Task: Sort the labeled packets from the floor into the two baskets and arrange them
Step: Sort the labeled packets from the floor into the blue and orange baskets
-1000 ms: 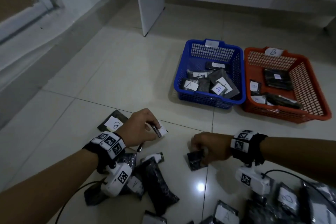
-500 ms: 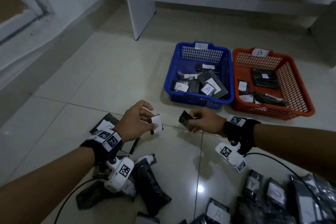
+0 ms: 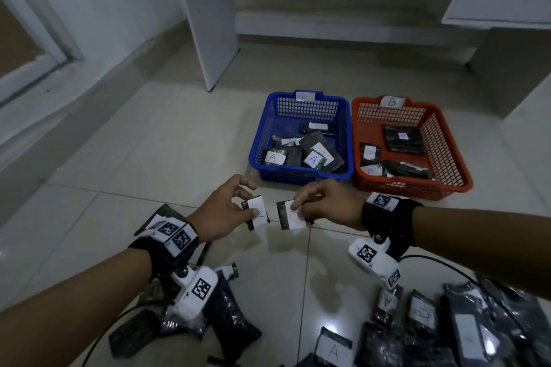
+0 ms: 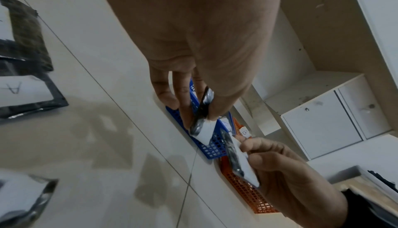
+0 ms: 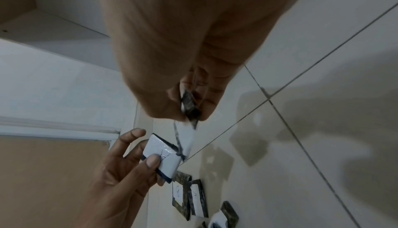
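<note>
We pinch one small packet in our left hand, another packet in our right hand; light, floppy, probably slick film, so edges suit best.

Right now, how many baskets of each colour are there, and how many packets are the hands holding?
Blue basket: 1
Orange basket: 1
Held packets: 2, left packet in left hand, right packet in right hand
Total: 4
</note>
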The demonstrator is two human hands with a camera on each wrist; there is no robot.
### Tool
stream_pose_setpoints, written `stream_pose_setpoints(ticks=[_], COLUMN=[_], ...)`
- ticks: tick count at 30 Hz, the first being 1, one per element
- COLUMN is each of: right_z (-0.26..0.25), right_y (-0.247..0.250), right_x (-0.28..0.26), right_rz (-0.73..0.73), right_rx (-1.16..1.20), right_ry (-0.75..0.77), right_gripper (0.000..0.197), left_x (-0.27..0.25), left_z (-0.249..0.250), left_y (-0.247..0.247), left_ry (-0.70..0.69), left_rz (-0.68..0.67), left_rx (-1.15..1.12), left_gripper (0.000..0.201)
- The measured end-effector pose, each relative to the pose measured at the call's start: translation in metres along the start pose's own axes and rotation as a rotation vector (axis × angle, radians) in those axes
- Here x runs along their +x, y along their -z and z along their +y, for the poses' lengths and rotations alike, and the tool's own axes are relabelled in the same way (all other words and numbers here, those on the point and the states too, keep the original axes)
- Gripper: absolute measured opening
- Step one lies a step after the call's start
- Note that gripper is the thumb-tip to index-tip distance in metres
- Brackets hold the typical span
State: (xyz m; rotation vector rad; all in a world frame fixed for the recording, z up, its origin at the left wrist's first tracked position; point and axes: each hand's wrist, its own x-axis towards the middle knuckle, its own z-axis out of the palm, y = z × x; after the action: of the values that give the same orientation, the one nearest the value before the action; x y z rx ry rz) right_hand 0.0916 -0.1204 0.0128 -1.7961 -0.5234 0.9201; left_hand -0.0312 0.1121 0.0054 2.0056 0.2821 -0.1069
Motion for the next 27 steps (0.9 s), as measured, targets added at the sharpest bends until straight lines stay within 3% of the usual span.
stream_pose_setpoints(ticks=[3, 9, 14, 16, 19, 22, 25, 27], right_z=[0.002, 0.009, 0.016, 0.02, 0.02, 0.008, -0.01, -0.016], right_y=[0.012, 0.038, 0.056, 0.067, 0.083, 0.099, 0.111, 0.112], right_x=[-0.014, -0.033, -0.032, -0.028, -0.017, 0.002, 0.028, 0.046], right_rz=[0.008, 0.103, 0.18, 0.115, 0.045, 0.135, 0.317, 0.437], right_rx=[-0.032, -0.001, 0.014, -0.235, -0.52, -0.49, -0.411, -0.311], right_ry=[0.012, 0.037, -0.054, -0.086, -0.045, 0.073, 0.197, 0.227], right_gripper=[0.016, 0.047, 0.026, 0.009, 0.011, 0.026, 0.021, 0.015], left_x=[0.003, 0.011, 0.031, 0.042, 0.066, 0.099, 0.131, 0.149], left_z=[0.009, 0.024, 0.032, 0.034, 0.036, 0.036, 0.037, 0.033], left_y=[-0.009, -0.026, -0.034, -0.033, -0.027, -0.019, -0.018, -0.02], left_ry=[-0.012, -0.067, -0.129, -0.16, -0.225, -0.239, -0.23, -0.238], left_rz=[-0.031, -0.044, -0.114, -0.135, -0.056, 0.09, 0.176, 0.175], left_rx=[0.01, -0.037, -0.005, 0.038, 0.138, 0.154, 0.106, 0.191], left_gripper=[0.038, 0.031, 0.039, 0.041, 0.045, 0.049, 0.043, 0.042])
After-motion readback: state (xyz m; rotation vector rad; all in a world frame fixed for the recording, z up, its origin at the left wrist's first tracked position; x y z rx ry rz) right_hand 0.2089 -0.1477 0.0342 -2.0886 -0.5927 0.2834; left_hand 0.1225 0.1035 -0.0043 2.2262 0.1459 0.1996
